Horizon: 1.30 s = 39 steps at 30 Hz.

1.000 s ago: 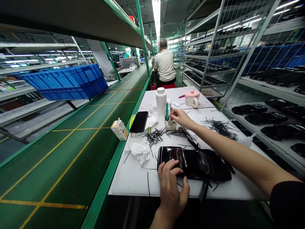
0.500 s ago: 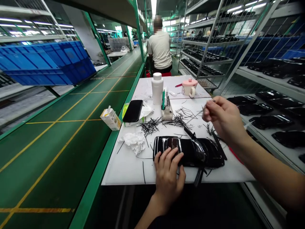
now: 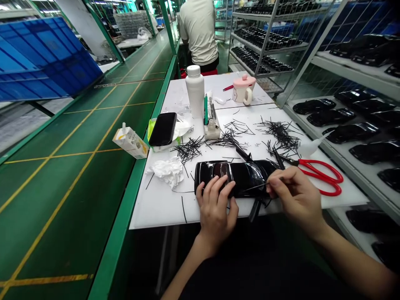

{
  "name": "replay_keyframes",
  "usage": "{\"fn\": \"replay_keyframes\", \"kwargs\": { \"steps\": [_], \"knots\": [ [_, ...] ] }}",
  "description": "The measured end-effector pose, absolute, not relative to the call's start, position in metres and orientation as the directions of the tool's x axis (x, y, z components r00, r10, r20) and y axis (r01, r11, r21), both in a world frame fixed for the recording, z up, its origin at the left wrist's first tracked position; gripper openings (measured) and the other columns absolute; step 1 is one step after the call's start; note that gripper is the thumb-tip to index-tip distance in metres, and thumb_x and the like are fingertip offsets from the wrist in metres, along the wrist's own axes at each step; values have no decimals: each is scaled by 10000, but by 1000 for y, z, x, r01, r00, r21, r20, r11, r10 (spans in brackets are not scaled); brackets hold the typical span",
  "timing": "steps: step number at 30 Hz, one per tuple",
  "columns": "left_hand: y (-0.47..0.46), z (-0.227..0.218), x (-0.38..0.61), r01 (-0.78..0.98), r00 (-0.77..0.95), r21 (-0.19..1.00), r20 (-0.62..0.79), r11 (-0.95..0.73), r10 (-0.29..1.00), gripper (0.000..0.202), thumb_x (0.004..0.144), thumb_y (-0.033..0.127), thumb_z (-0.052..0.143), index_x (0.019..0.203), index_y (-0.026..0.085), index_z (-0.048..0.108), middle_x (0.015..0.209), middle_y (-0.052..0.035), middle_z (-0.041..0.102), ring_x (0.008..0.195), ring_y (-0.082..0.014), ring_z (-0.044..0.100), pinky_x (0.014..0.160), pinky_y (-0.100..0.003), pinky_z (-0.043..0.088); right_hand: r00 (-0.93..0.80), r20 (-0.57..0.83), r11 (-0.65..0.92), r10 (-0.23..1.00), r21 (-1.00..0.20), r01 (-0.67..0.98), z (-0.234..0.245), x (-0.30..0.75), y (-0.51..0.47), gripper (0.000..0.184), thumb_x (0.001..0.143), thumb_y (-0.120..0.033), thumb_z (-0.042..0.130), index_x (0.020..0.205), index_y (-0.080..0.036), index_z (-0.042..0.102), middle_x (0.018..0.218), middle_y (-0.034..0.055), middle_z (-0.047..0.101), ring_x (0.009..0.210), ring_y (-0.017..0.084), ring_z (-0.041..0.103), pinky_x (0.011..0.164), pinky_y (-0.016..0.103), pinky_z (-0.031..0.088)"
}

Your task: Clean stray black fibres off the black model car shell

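Toward six o'clock on the white tabletop [image 3: 162, 210], the left hand [image 3: 215, 213] rests open, fingers spread over a glossy black model car [image 3: 246, 179]; at four o'clock, the right hand [image 3: 296, 196] pinches a thin black strand [image 3: 256, 186] between thumb and forefinger, near red-handled scissors [image 3: 318, 177].

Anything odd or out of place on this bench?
The drink carton sits tilted on the green conveyor belt, off the bench, which looks misplaced. Loose black strands are strewn across the white worktable, looking spilled, though they may be work material.
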<state>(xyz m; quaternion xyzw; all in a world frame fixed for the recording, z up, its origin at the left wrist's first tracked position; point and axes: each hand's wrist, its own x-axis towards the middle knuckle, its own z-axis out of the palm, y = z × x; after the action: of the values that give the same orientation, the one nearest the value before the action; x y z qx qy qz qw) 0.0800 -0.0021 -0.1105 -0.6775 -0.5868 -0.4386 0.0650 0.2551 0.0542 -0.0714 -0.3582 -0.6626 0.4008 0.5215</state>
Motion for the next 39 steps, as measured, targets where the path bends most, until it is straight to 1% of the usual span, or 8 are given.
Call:
{"fn": "replay_keyframes", "kwargs": {
  "steps": [7, 13, 24, 28, 31, 34, 37, 39],
  "knots": [
    [-3, -110, 80, 858, -65, 421, 657, -294, 751, 318, 873, 146, 553, 1180, 203, 616, 1210, -90, 690, 1200, -241, 590, 1135, -431, 252, -223, 432, 469, 874, -869, 155, -81, 257, 52, 116, 959, -179, 563, 861, -239, 541, 714, -9, 590, 602, 135, 563, 518, 265, 439],
    [-4, -109, 80, 859, -67, 420, 657, -292, 751, 324, 870, 144, 559, 1185, 201, 613, 1205, -90, 692, 1196, -242, 596, 1133, -430, 259, -277, 473, 533, 836, -821, 204, -85, 257, 51, 120, 943, -142, 554, 888, -246, 527, 701, -11, 571, 596, 141, 566, 514, 267, 454],
    [-5, -107, 79, 850, -62, 432, 652, -303, 756, 325, 893, 160, 514, 1203, 188, 607, 1213, -102, 685, 1203, -241, 584, 1135, -431, 251, -280, 513, 578, 811, -776, 253, -83, 258, 51, 102, 928, -137, 564, 916, -235, 542, 718, -4, 581, 597, 138, 580, 529, 271, 473],
    [-9, -107, 74, 808, -35, 461, 660, -367, 751, 364, 939, 279, 414, 1252, 171, 566, 1222, -133, 666, 1220, -265, 572, 1148, -470, 247, -287, 510, 578, 811, -775, 257, -84, 258, 52, 84, 928, -160, 570, 914, -239, 543, 716, 4, 592, 594, 154, 593, 524, 285, 481],
    [-11, -109, 71, 784, 21, 426, 708, -451, 706, 478, 970, 495, 367, 1261, 155, 534, 1196, -157, 661, 1228, -288, 564, 1167, -512, 224, -292, 509, 579, 810, -774, 257, -84, 259, 52, 81, 929, -170, 574, 909, -240, 539, 715, 4, 593, 594, 156, 596, 526, 287, 483],
    [-11, -112, 69, 775, 75, 383, 734, -503, 675, 630, 926, 661, 383, 1272, 150, 510, 1163, -164, 668, 1226, -304, 562, 1182, -548, 198, -289, 521, 589, 804, -764, 262, -84, 259, 53, 87, 930, -163, 568, 908, -240, 535, 711, 0, 589, 591, 149, 593, 532, 280, 483],
    [-11, -113, 70, 778, 105, 356, 738, -517, 666, 700, 858, 713, 480, 1281, 156, 497, 1152, -159, 667, 1219, -315, 564, 1187, -566, 193, -293, 538, 609, 790, -741, 283, -84, 257, 54, 86, 926, -162, 576, 904, -236, 538, 708, -4, 588, 586, 142, 594, 534, 272, 481],
    [-11, -113, 71, 779, 115, 348, 738, -521, 665, 687, 835, 677, 554, 1274, 151, 502, 1155, -159, 664, 1221, -315, 560, 1190, -569, 188, -299, 544, 618, 784, -730, 293, -82, 257, 55, 89, 923, -159, 578, 899, -236, 539, 708, -5, 590, 585, 140, 598, 531, 268, 479]
  ]
}}
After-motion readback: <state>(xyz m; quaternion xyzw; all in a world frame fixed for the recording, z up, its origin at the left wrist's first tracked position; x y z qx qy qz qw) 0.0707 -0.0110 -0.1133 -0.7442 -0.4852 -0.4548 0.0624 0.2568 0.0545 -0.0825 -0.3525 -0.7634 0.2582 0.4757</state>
